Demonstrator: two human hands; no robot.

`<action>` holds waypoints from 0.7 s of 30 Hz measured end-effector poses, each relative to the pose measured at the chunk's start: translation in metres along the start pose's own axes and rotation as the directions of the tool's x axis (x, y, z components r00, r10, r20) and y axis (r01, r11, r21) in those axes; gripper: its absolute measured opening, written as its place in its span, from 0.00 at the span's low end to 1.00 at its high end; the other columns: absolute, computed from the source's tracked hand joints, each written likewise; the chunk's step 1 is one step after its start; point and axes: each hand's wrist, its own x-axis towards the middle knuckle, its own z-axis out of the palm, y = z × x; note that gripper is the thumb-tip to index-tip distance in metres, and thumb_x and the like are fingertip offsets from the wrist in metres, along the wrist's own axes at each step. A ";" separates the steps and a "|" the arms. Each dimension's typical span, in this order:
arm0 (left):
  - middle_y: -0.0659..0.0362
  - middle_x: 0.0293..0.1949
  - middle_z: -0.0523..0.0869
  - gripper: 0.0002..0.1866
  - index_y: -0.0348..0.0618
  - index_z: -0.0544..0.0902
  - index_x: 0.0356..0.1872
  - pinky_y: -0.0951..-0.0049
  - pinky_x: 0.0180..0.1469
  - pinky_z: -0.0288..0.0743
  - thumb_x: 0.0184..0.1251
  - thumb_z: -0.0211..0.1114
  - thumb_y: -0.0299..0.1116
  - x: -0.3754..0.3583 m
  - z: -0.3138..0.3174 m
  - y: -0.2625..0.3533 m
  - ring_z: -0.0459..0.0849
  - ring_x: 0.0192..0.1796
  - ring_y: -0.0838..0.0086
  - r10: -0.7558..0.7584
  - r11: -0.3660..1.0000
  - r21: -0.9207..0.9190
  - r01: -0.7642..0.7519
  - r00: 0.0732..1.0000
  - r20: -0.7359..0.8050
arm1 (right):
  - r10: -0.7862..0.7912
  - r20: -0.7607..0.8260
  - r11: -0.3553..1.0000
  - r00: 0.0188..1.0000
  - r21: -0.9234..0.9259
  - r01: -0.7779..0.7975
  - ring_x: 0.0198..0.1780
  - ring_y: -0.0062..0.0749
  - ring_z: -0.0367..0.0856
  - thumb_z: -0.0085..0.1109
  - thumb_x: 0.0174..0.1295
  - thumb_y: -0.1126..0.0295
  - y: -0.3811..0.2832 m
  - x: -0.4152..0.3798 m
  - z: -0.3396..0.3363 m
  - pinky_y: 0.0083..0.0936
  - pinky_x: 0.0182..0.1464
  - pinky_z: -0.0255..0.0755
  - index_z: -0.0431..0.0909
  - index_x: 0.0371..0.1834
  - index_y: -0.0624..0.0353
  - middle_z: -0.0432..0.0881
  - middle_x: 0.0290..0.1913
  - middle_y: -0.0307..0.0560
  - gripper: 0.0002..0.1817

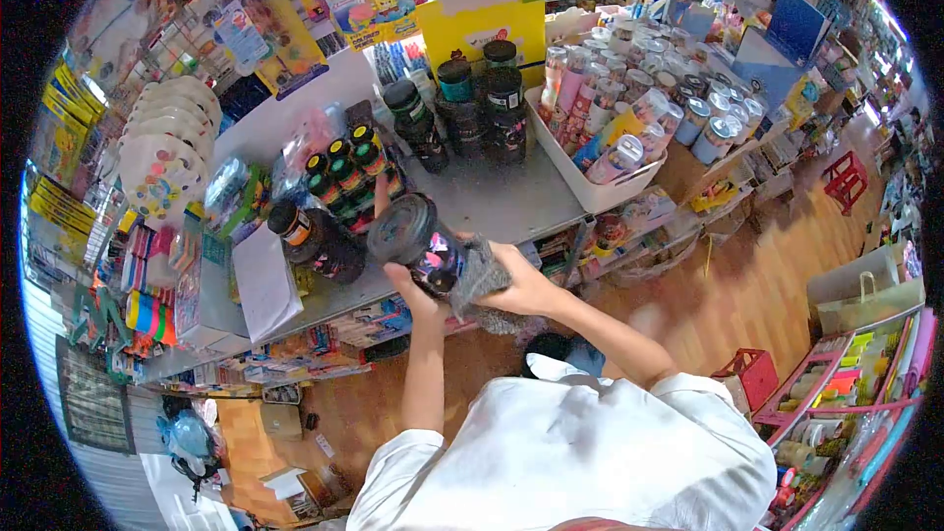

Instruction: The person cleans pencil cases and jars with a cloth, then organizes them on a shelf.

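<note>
White paper (264, 285) and black bottle (332, 254) seen left of left hand (418, 298); small bottles (342, 173) packed beyond it. Dark jar (438, 261) held by left hand, lid (401, 224) tipped up and left. Tall bottles (503, 106) stood beyond both hands. Grey cloth (482, 280) gripped by right hand (528, 280), pressed on jar. White bin (602, 195) placed beyond right hand, rightward. Jar could be dropped if smooth side slips under cloth. Black bottle could be knocked over if jar is swung left.

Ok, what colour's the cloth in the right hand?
The cloth in the right hand is grey; head view.
</note>
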 end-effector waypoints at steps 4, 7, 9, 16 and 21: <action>0.58 0.61 0.71 0.42 0.41 0.61 0.66 0.64 0.64 0.63 0.63 0.48 0.66 0.006 -0.006 -0.009 0.71 0.61 0.66 -0.119 0.968 0.181 0.174 0.952 -0.281 | 0.034 -0.005 0.993 0.999 0.115 -0.034 0.65 0.42 0.67 0.72 0.43 0.68 0.008 0.000 0.003 0.31 0.65 0.58 0.57 0.66 0.71 0.69 0.62 0.62 0.46; 0.58 0.65 0.65 0.40 0.41 0.54 0.70 0.65 0.67 0.56 0.67 0.48 0.60 -0.011 0.018 -0.006 0.66 0.65 0.68 0.190 0.771 0.632 -0.077 0.975 -0.114 | -0.089 -0.215 0.978 0.972 -0.203 0.044 0.65 0.49 0.66 0.68 0.44 0.74 0.003 0.007 0.000 0.31 0.65 0.58 0.51 0.69 0.71 0.66 0.63 0.65 0.48; 0.57 0.68 0.60 0.40 0.40 0.48 0.72 0.66 0.69 0.50 0.70 0.51 0.54 -0.020 0.013 -0.012 0.61 0.68 0.69 0.058 0.960 0.275 -0.060 0.998 0.015 | -0.084 -0.216 0.977 0.973 -0.210 0.038 0.65 0.49 0.66 0.64 0.45 0.77 0.001 0.005 -0.001 0.30 0.64 0.59 0.49 0.70 0.70 0.65 0.64 0.66 0.47; 0.57 0.67 0.60 0.34 0.49 0.47 0.72 0.64 0.65 0.59 0.71 0.53 0.42 -0.045 -0.007 -0.056 0.63 0.66 0.67 -0.159 0.915 0.345 0.210 0.972 -0.171 | -0.022 -0.374 0.956 0.927 0.263 0.129 0.66 0.46 0.67 0.53 0.48 0.85 -0.028 0.039 0.008 0.29 0.63 0.60 0.44 0.73 0.66 0.64 0.66 0.64 0.45; 0.59 0.62 0.66 0.29 0.47 0.57 0.66 0.62 0.61 0.64 0.70 0.49 0.52 -0.043 0.008 -0.026 0.70 0.60 0.66 -0.130 0.976 0.132 0.174 0.948 -0.290 | -0.113 -0.153 0.988 0.982 0.085 0.127 0.66 0.43 0.67 0.51 0.51 0.84 -0.019 0.033 0.007 0.28 0.63 0.60 0.54 0.69 0.67 0.65 0.66 0.59 0.37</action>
